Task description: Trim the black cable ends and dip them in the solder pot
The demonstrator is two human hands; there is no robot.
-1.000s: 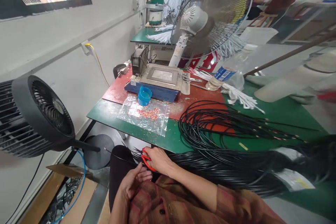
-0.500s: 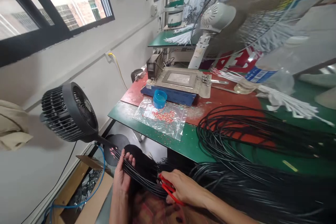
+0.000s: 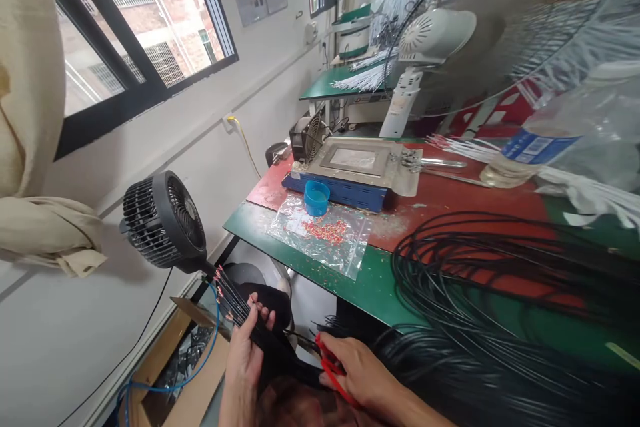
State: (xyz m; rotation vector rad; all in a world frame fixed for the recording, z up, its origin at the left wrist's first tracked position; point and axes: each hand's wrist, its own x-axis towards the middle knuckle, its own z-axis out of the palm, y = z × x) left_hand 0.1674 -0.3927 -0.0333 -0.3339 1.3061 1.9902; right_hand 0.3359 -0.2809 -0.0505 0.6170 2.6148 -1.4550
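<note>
A bundle of black cables with pinkish-red wire ends rests in my left hand. Its fingers are closed around the bundle, and the tips press together near one strand. The ends fan out beyond the hand, up and to the left. My right hand is wrapped around red-handled cutters, right of the left hand and apart from the cable ends. The jaws of the cutters are too small and dark to make out. Both hands are over my lap, in front of the table edge.
On the green and red table lie a plastic bag with reddish scraps, a blue cup, a hot plate and piled black cables. A bottle stands right. A black fan and cardboard box are left.
The view has swung left, so the scene sits further right. My left fingers have closed in on the bundle, whose ends are now more fanned out. The right hand still holds the cutters.
</note>
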